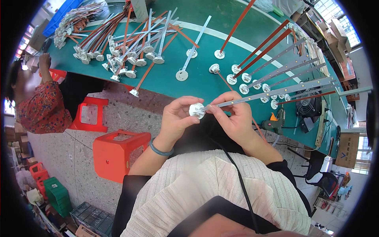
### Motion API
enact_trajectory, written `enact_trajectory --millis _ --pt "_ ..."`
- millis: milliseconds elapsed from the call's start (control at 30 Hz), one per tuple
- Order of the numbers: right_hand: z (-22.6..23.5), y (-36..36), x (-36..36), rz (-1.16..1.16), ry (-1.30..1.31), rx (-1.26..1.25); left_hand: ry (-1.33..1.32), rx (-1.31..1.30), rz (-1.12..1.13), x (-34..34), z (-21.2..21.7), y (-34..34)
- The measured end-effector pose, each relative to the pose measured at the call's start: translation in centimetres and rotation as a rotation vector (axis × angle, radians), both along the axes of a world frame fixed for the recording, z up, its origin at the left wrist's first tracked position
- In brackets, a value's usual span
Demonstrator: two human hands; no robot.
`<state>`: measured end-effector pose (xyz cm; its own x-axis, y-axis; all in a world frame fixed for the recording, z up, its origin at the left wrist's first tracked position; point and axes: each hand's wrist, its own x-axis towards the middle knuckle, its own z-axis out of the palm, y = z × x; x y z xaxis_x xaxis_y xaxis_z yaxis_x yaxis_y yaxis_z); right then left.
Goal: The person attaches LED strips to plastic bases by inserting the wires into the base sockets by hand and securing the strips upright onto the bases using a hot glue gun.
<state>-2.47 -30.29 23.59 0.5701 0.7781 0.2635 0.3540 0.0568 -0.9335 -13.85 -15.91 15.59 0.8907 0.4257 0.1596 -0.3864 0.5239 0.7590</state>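
Observation:
In front of my chest, my left hand grips a small white round lamp base between thumb and fingers. My right hand is closed in a pinch on the near end of a narrow LED strip, right beside that base. The strip slants up to the right across the table, with small light chips along it. Whether its end is fixed to the base cannot be made out, as my fingertips cover the joint. On the green table ahead, a similar strip with a white disc lies flat.
Piles of strips with white bases cover the table's left. More strips stand or lean at right, near a glue gun and a black fan. Red stools stand at left, where another person sits.

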Motion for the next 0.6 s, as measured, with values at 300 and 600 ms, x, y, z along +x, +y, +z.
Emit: enact_trajectory --millis 300,600 --pt "0.1 -0.3 0.1 0.033 -0.051 0.049 -0.016 0.106 0.05 0.1 0.3 0.0" --pt "-0.8 -0.9 0.6 -0.075 -0.215 -0.038 -0.047 -0.116 0.022 0.5 0.2 -0.7"
